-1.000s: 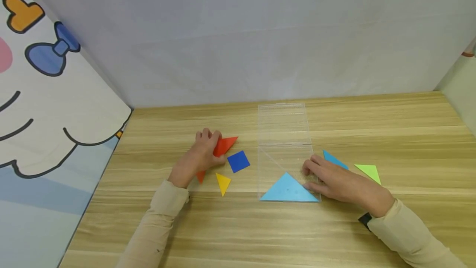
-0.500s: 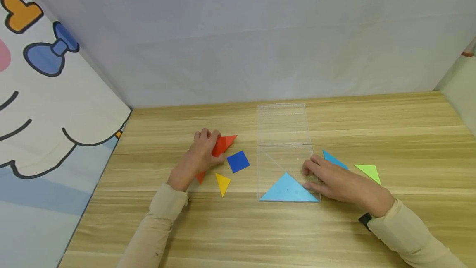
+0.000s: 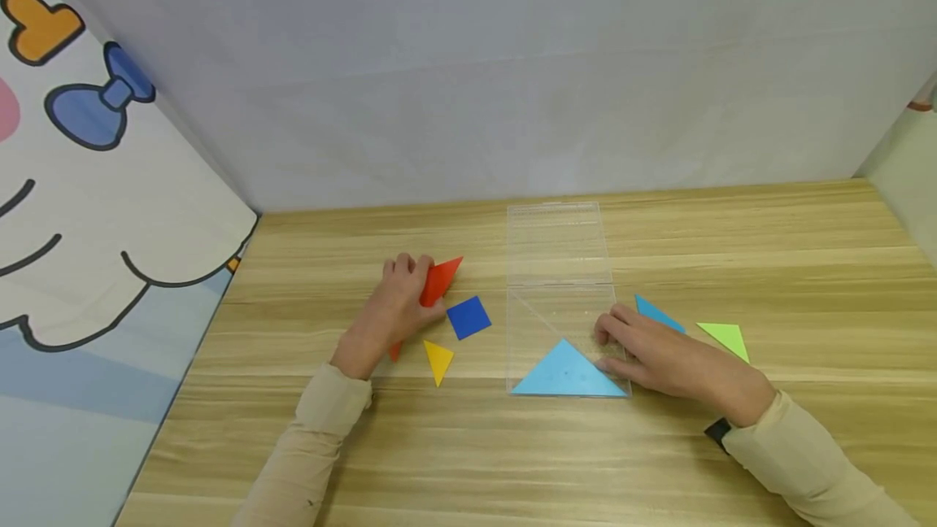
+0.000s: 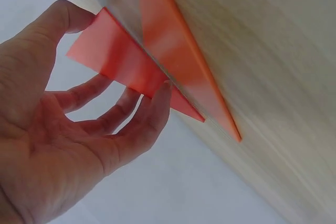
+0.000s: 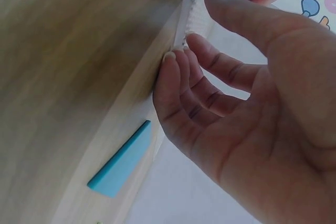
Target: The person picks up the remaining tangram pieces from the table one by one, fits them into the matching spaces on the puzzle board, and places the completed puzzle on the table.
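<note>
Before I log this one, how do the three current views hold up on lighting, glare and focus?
Head: evenly lit, with the blue square crisp but the clear tray faint; left wrist: slightly hazy, a pale sheen on the orange triangle, darker patches across the red triangle; right wrist: soft, tabletop grain smeared and partly dark.

Red pointed plastic piece [image 4: 123, 51]: smooth, faintly glossy face.
Orange triangular plastic piece [image 4: 176, 40]: smooth, pale reflection across its face.
Clear rectangular plastic case [image 3: 558, 246]: transparent, smooth, with fine ridges near one end.
Light blue plastic triangle [image 3: 567, 376]: flat, smooth, nearly matt.
Tan tabletop [image 3: 468, 462]: wood or wood-look, streaked grain, soft sheen.
Pale grey backdrop [image 3: 549, 104]: cloth-like, matt, faintly creased.
Beige sleeves [image 3: 311, 446]: soft matt cloth, wrinkled.
</note>
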### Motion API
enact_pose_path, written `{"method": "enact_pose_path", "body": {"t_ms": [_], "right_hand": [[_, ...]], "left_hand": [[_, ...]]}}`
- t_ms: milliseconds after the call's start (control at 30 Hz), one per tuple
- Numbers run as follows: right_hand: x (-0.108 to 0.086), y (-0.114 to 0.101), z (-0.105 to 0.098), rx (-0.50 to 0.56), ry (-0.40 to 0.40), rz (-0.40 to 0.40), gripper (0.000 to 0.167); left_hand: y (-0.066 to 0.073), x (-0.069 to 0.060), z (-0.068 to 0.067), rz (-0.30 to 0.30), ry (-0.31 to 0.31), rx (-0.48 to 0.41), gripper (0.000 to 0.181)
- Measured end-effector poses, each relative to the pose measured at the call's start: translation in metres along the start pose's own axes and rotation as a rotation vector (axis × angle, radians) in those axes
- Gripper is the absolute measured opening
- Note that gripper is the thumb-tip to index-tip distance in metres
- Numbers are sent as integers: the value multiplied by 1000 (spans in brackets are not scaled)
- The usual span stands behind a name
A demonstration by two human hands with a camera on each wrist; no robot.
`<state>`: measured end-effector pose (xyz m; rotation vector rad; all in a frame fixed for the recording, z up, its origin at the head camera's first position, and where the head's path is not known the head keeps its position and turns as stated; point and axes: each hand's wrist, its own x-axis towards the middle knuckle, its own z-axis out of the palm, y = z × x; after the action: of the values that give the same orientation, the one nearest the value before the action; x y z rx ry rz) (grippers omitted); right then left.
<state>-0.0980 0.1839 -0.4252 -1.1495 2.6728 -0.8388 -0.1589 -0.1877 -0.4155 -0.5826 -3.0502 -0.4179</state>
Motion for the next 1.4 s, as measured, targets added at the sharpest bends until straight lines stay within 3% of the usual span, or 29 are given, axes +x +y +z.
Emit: {"method": "enact_pose_path", "body": {"t_ms": [267,433,733,1167,1400], "right_hand": [[0,-2,-1,3,-1,14,17],[1,-2,-2,13,-14,20,17],[1,-3,-3,4,0,13,18],[0,-2,-1,4,-1,14,16],[-1,-3,-2,7,-2,15,16]], "left_hand": [[0,-1,2,29,42,46,46],[0,-1,2,20,29,22,44],[0,-1,1,17,60,-11,42],[7,0,-1,-33,-21,38,49],[11,-3,-1,-25,-9,53,51]]}}
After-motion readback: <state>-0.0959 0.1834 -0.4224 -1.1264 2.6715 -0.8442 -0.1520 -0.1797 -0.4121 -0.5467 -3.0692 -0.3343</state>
